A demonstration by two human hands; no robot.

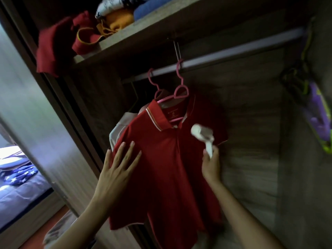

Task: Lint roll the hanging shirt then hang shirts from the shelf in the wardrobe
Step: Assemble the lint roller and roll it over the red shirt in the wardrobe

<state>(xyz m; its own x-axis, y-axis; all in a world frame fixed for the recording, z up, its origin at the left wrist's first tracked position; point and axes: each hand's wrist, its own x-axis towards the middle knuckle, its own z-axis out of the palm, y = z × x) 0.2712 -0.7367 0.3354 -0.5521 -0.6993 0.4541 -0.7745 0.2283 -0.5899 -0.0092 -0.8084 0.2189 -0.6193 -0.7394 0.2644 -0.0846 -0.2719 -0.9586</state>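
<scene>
Shirt [161,168], red, hangs from hanger [179,94]. Left hand [116,169] lies flat, fingers spread, at its 9 o'clock side. Right hand [211,168] grips lint roller [202,134], head at 2 o'clock chest area.

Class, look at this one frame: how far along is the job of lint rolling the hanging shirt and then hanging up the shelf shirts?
Done: nothing plainly finished. In hand: the left hand lies flat on the red polo shirt, which hangs on a pink hanger, while the right hand holds the lint roller against its chest. Left: folded shirts lie on the shelf, not yet hung on the rail.
</scene>
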